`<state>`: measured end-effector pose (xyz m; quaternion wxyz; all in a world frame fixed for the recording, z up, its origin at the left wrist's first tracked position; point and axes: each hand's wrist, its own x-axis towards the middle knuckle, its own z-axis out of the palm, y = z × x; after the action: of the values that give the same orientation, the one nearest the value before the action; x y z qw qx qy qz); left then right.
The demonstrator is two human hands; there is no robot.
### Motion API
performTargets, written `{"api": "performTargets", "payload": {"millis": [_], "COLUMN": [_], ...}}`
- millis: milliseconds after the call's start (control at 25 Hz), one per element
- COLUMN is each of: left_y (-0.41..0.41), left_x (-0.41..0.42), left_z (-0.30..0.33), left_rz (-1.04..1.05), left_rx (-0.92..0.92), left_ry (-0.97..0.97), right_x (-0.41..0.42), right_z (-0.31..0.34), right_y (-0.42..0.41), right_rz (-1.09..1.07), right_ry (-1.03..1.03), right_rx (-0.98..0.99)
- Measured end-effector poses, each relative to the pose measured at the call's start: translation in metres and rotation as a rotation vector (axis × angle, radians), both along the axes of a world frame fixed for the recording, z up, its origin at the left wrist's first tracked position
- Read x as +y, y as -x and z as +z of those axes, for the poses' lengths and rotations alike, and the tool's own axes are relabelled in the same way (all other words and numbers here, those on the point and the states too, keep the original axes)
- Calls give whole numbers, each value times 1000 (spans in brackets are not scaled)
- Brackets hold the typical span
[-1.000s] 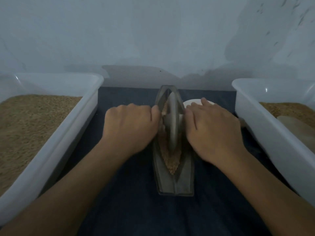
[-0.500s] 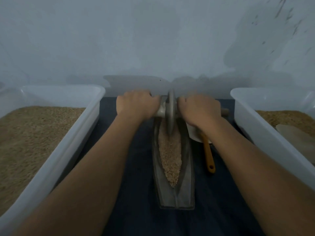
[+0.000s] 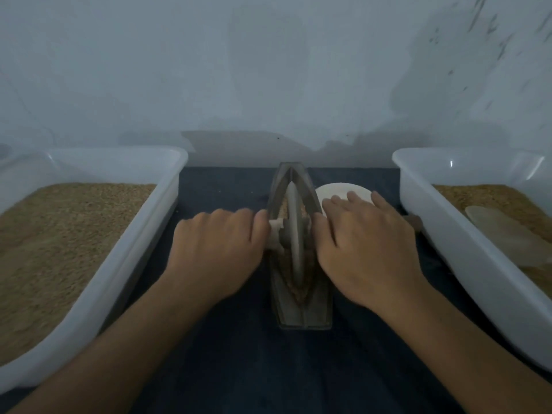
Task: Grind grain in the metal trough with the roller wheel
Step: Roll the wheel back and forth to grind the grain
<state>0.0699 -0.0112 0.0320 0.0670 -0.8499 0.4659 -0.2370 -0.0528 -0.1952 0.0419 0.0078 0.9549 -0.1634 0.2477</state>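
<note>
A narrow metal trough [image 3: 301, 316] lies lengthwise on dark blue cloth in front of me, with brown grain [image 3: 298, 291] along its bottom. The grey roller wheel [image 3: 294, 234] stands upright in the trough's middle. My left hand [image 3: 218, 252] curls over the wheel's left axle handle; a pale stub of that handle [image 3: 274, 231] shows beside my thumb. My right hand [image 3: 364, 249] lies over the right axle handle with its fingers stretched forward, hiding that handle.
A white plastic tub [image 3: 125, 264] of grain stands close on the left and another tub [image 3: 448, 234] on the right, holding a pale scoop [image 3: 513, 237]. A small white dish [image 3: 343, 189] sits behind my right hand. A wall rises just beyond the trough.
Both hands have drawn the wheel back from the trough's far end to its middle. An orange-handled tool seen half a second ago is now hidden under my right hand.
</note>
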Motion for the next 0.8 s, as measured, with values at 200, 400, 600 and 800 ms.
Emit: {"api": "performTargets", "payload": {"millis": [200, 400, 600, 800], "left_y": [-25, -105, -110, -26], "left_x": [-35, -93, -97, -33], "left_z": [7, 19, 21, 0], "left_rz": [211, 442, 389, 110], "left_rx": [175, 548, 499, 35], "left_ry": [107, 283, 284, 16], "right_x": [-17, -61, -62, -16], "right_z": [5, 16, 15, -3], "right_y": [-23, -116, -126, -38], "right_rz": [-20, -73, -104, -30], "right_ry": [-79, -28, -30, -34], "right_rx": [111, 115, 83, 44]}}
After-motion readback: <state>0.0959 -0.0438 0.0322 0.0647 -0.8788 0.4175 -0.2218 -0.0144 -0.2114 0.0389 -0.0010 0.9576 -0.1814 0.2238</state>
